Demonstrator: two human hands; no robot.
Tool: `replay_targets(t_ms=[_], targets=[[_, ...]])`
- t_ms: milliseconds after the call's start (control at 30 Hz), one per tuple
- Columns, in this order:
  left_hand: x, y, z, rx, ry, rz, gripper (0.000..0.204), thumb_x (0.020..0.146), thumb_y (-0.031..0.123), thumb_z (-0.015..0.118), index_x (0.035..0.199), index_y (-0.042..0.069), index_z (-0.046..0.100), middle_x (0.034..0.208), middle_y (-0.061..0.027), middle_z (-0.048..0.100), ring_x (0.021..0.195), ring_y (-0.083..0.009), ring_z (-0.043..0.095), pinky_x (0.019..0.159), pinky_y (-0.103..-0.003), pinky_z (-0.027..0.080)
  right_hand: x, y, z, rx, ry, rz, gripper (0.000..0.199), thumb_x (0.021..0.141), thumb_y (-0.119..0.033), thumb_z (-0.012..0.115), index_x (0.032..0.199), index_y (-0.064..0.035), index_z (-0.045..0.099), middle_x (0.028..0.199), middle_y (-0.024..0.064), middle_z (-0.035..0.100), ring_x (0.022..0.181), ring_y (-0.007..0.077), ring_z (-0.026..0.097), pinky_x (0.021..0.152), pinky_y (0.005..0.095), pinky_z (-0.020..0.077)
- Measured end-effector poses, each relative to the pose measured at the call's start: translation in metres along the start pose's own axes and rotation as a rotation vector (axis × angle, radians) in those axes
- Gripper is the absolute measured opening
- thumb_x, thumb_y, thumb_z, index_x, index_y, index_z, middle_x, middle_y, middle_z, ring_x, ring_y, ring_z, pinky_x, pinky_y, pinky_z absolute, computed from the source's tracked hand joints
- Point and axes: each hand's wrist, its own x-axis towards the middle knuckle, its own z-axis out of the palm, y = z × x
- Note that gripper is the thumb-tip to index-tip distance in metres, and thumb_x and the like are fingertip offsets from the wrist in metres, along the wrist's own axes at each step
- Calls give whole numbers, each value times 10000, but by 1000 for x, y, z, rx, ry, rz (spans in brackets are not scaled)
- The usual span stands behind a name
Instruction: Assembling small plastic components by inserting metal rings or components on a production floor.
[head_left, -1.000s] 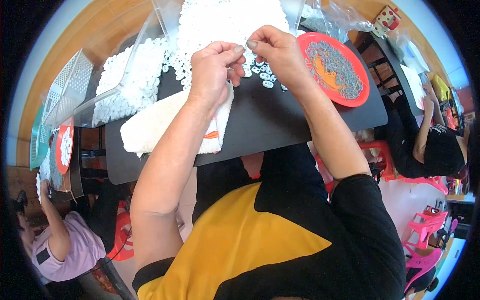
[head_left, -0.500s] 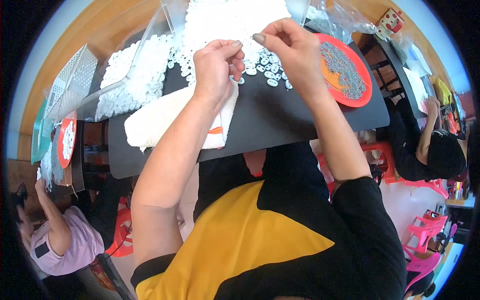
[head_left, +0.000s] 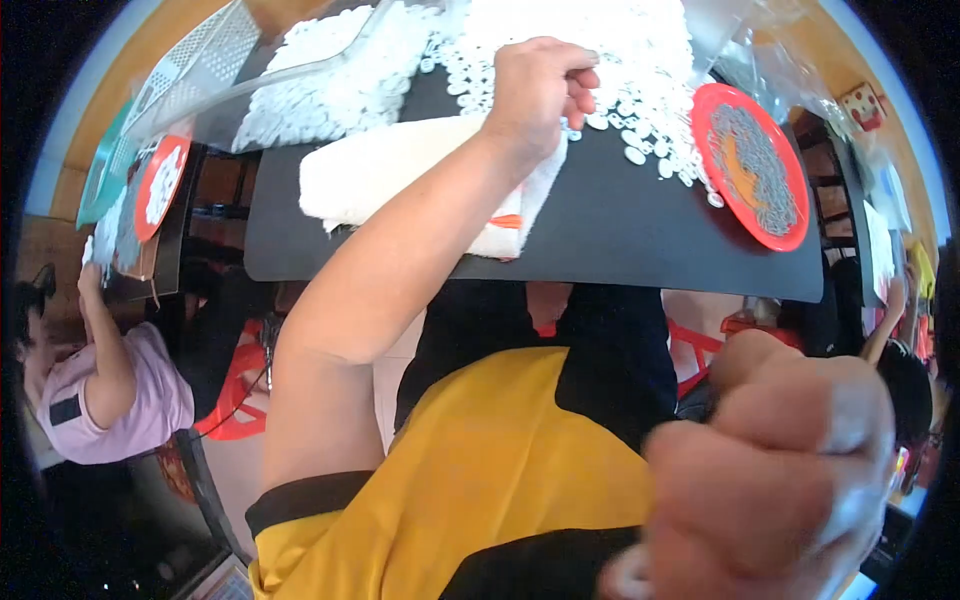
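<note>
Your left hand curled by towel, white pieces beyond, right hand curled nearer you; pinching, can't tell

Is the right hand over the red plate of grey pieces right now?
No, the right hand shows large at the picture's lower right, well below the red plate in view.

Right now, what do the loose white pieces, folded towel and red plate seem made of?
The loose white pieces: probably plastic, smooth and uniform, though glare hides detail. The folded towel: seemingly matte cloth, by its soft, uneven edge. The red plate: likely smooth plastic, given its even colour.
</note>
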Motion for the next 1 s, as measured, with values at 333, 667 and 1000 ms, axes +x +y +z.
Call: replay_targets(t_ms=[333,667,1000], targets=[[2,-6,2,31,-10,15,123,799,56,602,779,-65,587,680,-126,592,486,-152,550,372,-261,391,17,-26,19,-390,82,562,268,758,-120,672,1012,-37,647,804,117,632,632,185,557,534,320,417],[-13,9,24,50,-1,76,156,813,98,613,844,-53,593,700,-89,591,496,-114,534,388,-230,383,-41,139,-33,-61,626,727,216,880,-26,573,1066,16,674,843,80,657,762,130,636,680,208,475],[-16,10,36,116,16,35,135,844,113,627,867,-19,611,701,-72,605,512,-115,541,405,-230,382,-60,194,-37,279,647,828,231,882,-34,591,1097,10,663,890,88,688,791,145,675,672,218,518]])
